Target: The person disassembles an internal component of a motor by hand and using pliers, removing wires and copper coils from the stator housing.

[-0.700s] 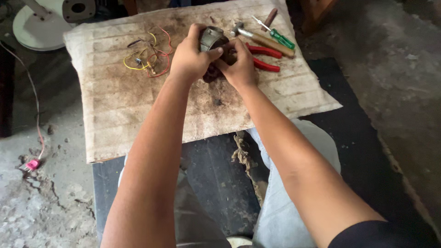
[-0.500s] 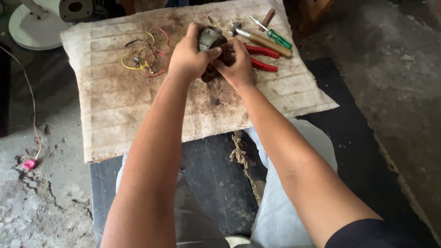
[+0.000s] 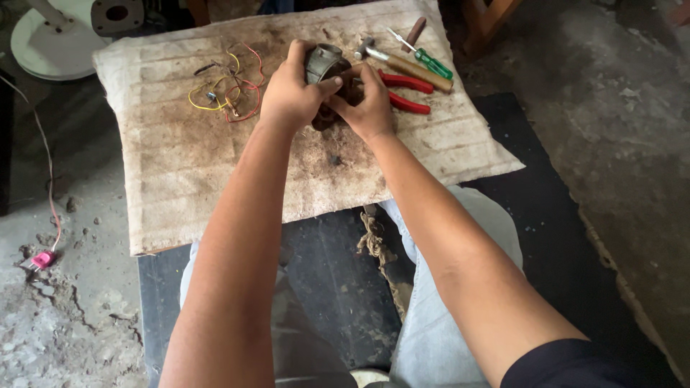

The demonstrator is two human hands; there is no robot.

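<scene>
Motor part gripped over cloth
L hand and R hand both clamp it, fingers curled. Risk: greasy part may slip, drop onto pliers or wires.

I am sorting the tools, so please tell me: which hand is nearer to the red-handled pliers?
Right. The right hand lies directly beside the red-handled pliers; the left hand is farther away, beyond the dark metal part both hold.

My hands cover most of metal part; its shape unclear. White fan base cut off by top-left edge. Pliers jaws hidden behind right hand. Wire bundle ends too small to tell.
</scene>
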